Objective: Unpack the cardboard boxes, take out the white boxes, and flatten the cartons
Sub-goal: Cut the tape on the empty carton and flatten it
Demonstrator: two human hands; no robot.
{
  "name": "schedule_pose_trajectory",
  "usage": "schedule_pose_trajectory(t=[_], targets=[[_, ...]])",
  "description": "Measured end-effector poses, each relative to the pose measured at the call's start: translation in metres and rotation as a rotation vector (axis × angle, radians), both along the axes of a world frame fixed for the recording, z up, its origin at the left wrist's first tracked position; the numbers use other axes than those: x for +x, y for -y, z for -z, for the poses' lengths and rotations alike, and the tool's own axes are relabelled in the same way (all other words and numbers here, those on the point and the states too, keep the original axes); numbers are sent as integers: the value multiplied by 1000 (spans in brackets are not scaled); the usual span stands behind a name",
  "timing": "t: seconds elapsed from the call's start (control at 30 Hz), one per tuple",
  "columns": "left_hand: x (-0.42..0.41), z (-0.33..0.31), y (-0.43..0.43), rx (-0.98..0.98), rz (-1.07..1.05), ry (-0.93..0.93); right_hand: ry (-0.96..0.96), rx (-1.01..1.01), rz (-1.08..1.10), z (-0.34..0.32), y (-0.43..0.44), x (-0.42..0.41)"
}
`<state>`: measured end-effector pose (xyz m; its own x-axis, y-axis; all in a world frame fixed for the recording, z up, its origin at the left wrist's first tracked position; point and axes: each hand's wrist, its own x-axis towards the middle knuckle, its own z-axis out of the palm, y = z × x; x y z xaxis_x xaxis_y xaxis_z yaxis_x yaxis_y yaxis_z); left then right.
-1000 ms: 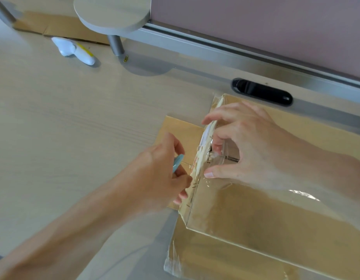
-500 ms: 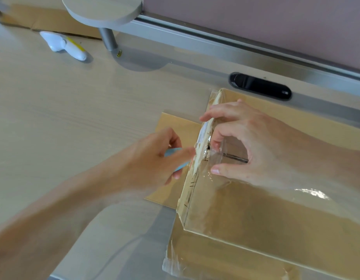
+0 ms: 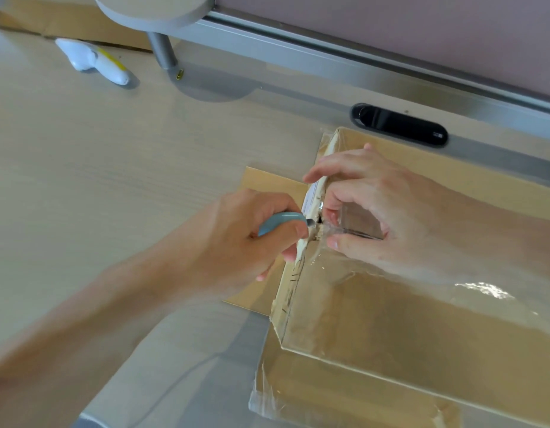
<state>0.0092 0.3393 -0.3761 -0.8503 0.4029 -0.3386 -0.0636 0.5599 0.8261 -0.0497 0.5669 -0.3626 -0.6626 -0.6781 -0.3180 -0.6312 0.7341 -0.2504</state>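
A brown cardboard carton (image 3: 406,329) wrapped in glossy clear tape lies on the desk at the right. My left hand (image 3: 245,242) grips a light blue cutter (image 3: 279,222), its small blade tip touching the taped seam on the carton's left end. My right hand (image 3: 375,208) rests on top of the carton, thumb and fingers pinching the tape (image 3: 335,230) beside the cut. One carton flap (image 3: 267,186) lies flat on the desk under my left hand. No white box shows.
A white and yellow tool (image 3: 94,61) lies at the back left. A round grey stand (image 3: 162,41) rises near it, with flat cardboard (image 3: 66,29) behind. A black slot (image 3: 397,125) sits in the desk by the grey rail and partition.
My left hand has turned and brought the blue cutter up to the seam, blade at the tape. My right hand has stayed on the carton's top, still pinching the tape.
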Motion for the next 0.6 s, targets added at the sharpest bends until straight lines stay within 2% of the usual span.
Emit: schedule_pose_trajectory(t=[0.1, 0.37, 0.6], targets=[[0, -7, -4, -38, 33, 24, 7, 18, 11, 3, 0, -3], [0, -15, -13, -201, 136, -65, -15, 21, 2, 4, -3, 1], [2, -18, -7, -200, 202, 30, -28, -11, 0, 4, -5, 4]])
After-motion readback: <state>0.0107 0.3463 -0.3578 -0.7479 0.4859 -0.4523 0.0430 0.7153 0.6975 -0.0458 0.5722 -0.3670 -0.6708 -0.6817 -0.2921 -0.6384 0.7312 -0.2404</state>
